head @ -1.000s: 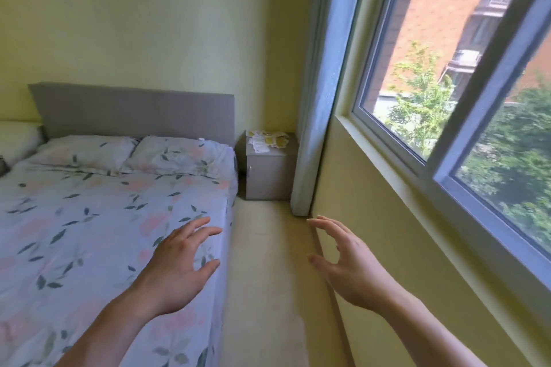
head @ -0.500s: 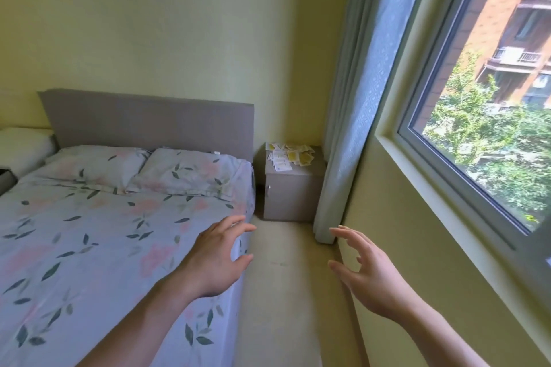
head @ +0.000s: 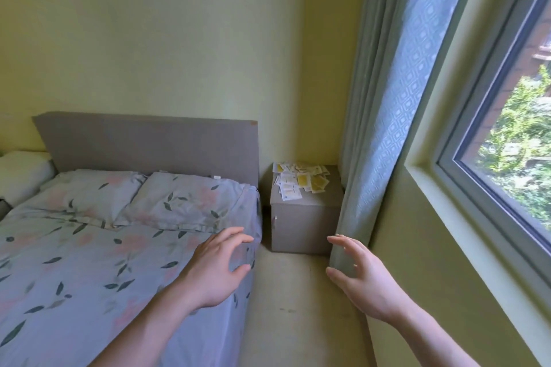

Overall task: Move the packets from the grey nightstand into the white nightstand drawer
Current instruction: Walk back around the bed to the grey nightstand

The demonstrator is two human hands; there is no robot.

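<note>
A grey nightstand (head: 304,223) stands in the corner between the bed and the curtain. Several white and yellow packets (head: 301,182) lie in a loose heap on its top. My left hand (head: 219,270) hovers over the bed's right edge, fingers spread, holding nothing. My right hand (head: 362,275) is raised over the floor strip near the curtain's foot, fingers apart and empty. Both hands are well short of the nightstand. No white nightstand is in view.
A bed (head: 104,262) with floral sheets and a grey headboard (head: 149,143) fills the left. A narrow strip of beige floor (head: 292,307) runs between the bed and the window wall. A curtain (head: 378,128) hangs right of the nightstand, beside a large window (head: 507,143).
The view has moved closer to the grey nightstand, which now looks larger. Both hands stay raised and empty, reaching a little further forward.
</note>
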